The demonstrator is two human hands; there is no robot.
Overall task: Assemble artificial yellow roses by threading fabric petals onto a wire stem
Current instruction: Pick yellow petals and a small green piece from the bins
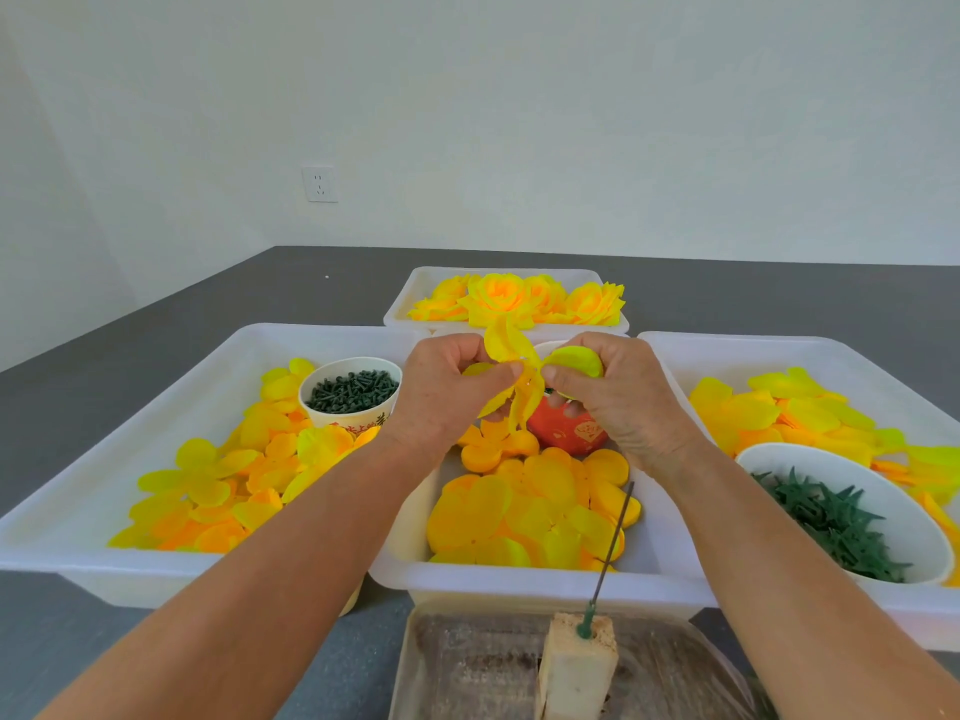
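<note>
Petal piece held above the middle tray, long axis roughly vertical, lobes hanging down. Pinched by left hand fingers and right hand fingers at its centre. Wire stem stands tilted in foam block, tip pointing up-right.

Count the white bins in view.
4. Left bin with petals and a cup; centre bin under the hands; right bin with a bowl; far bin holding finished roses. None look hidden.
</note>
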